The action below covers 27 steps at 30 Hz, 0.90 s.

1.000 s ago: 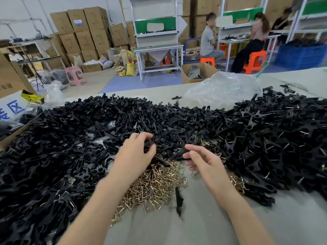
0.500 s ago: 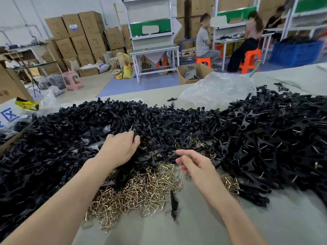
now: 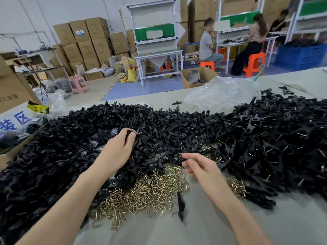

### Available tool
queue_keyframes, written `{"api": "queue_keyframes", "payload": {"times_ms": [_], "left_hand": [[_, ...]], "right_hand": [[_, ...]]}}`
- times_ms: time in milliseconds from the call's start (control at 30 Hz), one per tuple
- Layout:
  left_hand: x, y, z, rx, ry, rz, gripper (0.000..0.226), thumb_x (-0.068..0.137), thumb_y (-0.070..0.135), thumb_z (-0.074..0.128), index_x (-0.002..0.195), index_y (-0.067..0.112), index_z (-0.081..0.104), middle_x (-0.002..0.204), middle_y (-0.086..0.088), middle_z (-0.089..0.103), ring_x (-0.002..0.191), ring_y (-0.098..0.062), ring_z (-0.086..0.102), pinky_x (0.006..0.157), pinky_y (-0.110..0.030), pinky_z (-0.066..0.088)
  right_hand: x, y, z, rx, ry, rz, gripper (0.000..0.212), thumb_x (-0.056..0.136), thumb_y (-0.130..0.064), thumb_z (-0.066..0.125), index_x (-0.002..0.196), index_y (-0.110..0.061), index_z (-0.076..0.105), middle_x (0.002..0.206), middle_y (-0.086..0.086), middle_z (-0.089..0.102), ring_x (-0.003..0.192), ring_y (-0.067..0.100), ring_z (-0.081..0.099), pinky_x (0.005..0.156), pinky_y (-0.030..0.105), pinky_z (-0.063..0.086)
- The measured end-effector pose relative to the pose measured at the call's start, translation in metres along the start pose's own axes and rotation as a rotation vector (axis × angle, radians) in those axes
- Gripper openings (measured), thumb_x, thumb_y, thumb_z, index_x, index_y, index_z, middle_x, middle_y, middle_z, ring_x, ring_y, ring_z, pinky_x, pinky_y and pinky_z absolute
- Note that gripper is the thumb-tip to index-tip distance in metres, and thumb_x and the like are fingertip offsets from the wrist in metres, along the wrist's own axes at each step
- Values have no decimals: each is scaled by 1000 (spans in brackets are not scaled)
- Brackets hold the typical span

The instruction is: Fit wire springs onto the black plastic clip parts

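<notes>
A wide heap of black plastic clip parts (image 3: 56,156) covers the table's left and middle. More black clips (image 3: 269,138) with wire showing in them are piled at the right. Brass-coloured wire springs (image 3: 141,195) lie in a loose pile in front of me. My left hand (image 3: 116,151) reaches into the heap and grips a black clip part (image 3: 131,134) between thumb and fingers. My right hand (image 3: 200,167) hovers over the springs' far edge, and its thumb and forefinger pinch a thin wire spring (image 3: 177,154). One single black clip (image 3: 180,206) lies by the spring pile.
A crumpled clear plastic bag (image 3: 221,92) lies at the table's far side. A cardboard box (image 3: 10,89) stands at the left edge. Grey table surface (image 3: 212,227) shows nearest to me. People sit at workbenches beyond the table, among stacked cartons.
My left hand has moved left and further into the black heap and now grips a clip part. My right hand has stayed over the springs, still pinched.
</notes>
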<state>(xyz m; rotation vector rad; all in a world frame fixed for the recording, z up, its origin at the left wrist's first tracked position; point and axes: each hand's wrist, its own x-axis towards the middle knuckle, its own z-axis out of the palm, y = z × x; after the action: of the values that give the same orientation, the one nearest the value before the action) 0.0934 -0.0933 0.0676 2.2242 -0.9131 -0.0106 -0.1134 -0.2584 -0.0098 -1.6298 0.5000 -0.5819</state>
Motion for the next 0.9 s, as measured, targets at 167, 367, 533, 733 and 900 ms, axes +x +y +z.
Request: {"api": "queue_keyframes", "payload": {"times_ms": [167,367,533,733,900], "left_hand": [[-53,21,29,-263,161,50,22,105,42,38,118,43,55,55,18,51,45,-2,41,39,-15,30],[-95,34,81,-238,62,112,48,97,58,33,135,38,54,115,31,64,107,14,57,91,-11,46],[-101,34,83,-232,71,150,39,98,67,26,132,58,42,128,39,53,122,14,50,97,-6,39],[-103,25,85,-257,165,100,48,98,63,22,143,52,35,118,-3,65,105,-17,60,79,-15,42],[-106,30,83,-306,141,99,37,97,63,25,133,66,29,100,10,68,83,-13,65,70,-31,52]], "right_hand": [[-7,-16,3,49,-79,-73,21,101,-32,58,116,-40,69,103,-13,75,91,5,70,76,20,54],[-13,-21,17,72,-172,-87,27,93,-32,68,120,-34,69,103,-10,76,90,10,73,81,23,58],[-9,-13,21,10,-147,-48,20,98,-16,66,108,-32,72,94,-5,77,87,10,73,85,30,60],[-4,-10,17,-52,72,-83,31,98,-22,65,120,-43,62,90,-10,78,76,8,72,69,23,57],[-8,-18,21,88,-70,-63,47,88,-38,66,133,-37,56,103,-6,78,88,14,73,74,25,59]]}}
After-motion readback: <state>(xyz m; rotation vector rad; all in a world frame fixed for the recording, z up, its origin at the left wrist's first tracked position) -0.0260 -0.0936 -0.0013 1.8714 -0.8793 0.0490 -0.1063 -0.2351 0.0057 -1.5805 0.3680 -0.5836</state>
